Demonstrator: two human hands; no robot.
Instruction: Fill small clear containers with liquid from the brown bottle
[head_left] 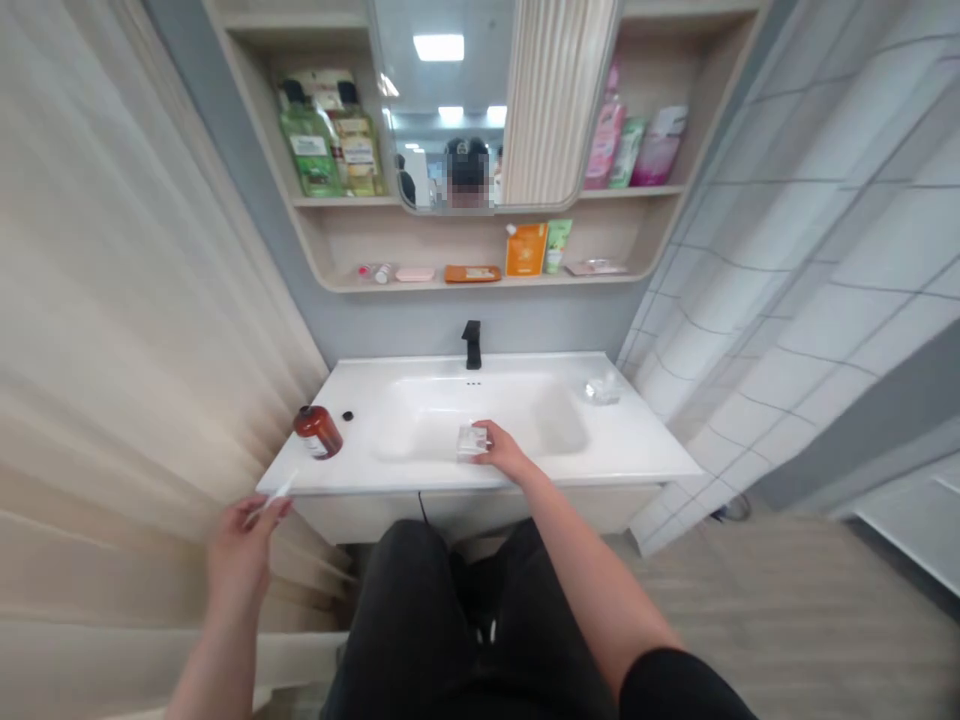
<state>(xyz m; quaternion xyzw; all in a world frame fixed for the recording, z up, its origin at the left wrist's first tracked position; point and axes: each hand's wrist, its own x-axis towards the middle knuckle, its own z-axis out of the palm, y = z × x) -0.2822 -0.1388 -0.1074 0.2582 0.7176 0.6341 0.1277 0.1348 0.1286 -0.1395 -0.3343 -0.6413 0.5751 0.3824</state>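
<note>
My right hand (504,450) grips a small clear square container (472,441) by its right side, over the front part of the white sink basin (405,420). At the counter's front left corner, my left hand (251,525) pinches a thin whitish stick-like piece (283,487) that points up and to the right; its exact kind is too blurred to tell. Beyond that hand stands a brown bottle (319,434) with a white label. A small round black piece (347,415) lies to the right of the bottle.
A clear container (602,390) sits at the counter's right. A black faucet (472,345) rises behind the basin. Shelves around the mirror (450,100) hold green and yellow bottles (311,145), pink bottles (606,135) and an orange pouch (526,250). Curtains hang at both sides.
</note>
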